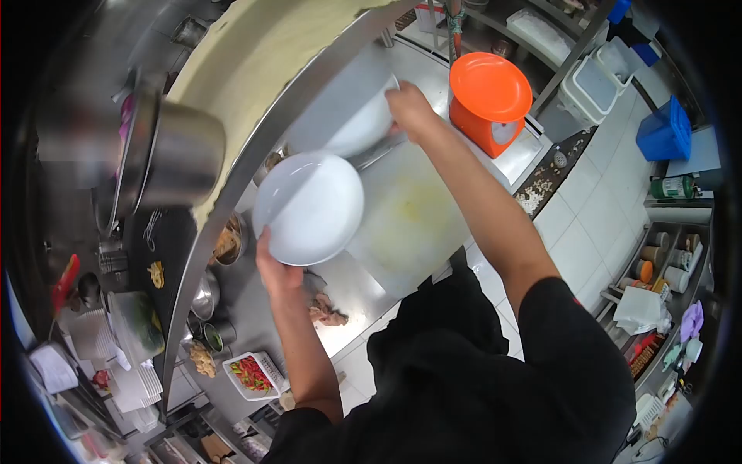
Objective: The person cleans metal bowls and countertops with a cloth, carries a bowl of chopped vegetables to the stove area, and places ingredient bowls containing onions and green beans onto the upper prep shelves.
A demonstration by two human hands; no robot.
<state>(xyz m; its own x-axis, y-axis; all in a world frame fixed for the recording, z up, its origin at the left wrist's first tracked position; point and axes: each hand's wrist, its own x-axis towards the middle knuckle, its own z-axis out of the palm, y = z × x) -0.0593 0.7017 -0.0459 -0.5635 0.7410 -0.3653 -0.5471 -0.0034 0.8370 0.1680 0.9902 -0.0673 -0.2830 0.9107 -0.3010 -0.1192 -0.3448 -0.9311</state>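
My left hand [280,267] is closed on the rim of a white bowl [309,207], with the thumb along its near edge. The bowl is held above the steel counter [348,309]. My right hand [411,112] grips the edge of a larger, slightly blurred white bowl [344,108] farther back, partly under the raised shelf. Just below it lies a translucent white cutting board [410,209] with a yellowish stain. Right of my right hand stands an orange kitchen scale [491,100]. Pieces of raw meat [328,311] lie on the counter near my left forearm.
A curved raised shelf edge [267,127] runs along the left of the counter. A white basket of red and green chillies [255,377] sits lower left, near metal bowls [205,294]. A large steel pot [182,155] stands beyond the shelf. White bins [591,89] are at the right.
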